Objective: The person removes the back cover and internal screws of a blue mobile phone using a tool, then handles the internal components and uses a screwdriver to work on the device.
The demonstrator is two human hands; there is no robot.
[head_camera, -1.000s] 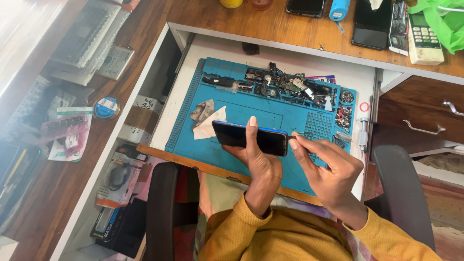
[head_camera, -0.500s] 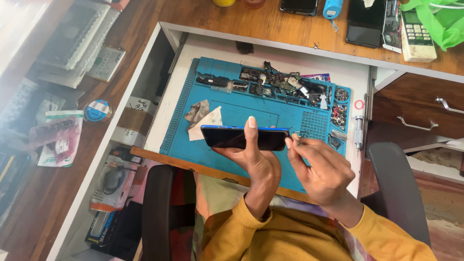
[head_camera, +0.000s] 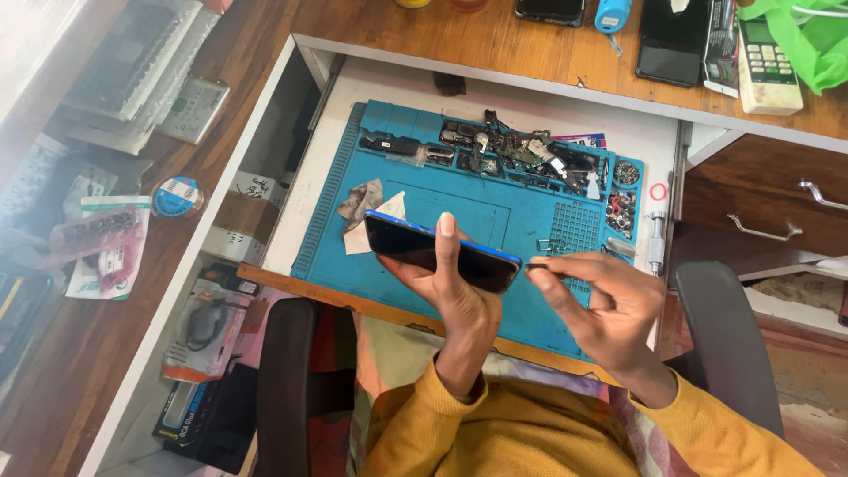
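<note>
A dark smartphone (head_camera: pixel 440 252) was gripped in the left hand (head_camera: pixel 455 291) above the blue repair mat (head_camera: pixel 459 208). The right hand (head_camera: pixel 609 309) was closed on a thin tool (head_camera: pixel 536 265) set at the phone's right end. The phone appeared whole, unopened; loose parts (head_camera: pixel 521 159) lay along the mat's far edge.

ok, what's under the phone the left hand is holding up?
Below the phone lies the blue work mat, with a crumpled cloth scrap and white paper by its left end. The mat directly beneath is hidden by the phone and the left hand.
</note>
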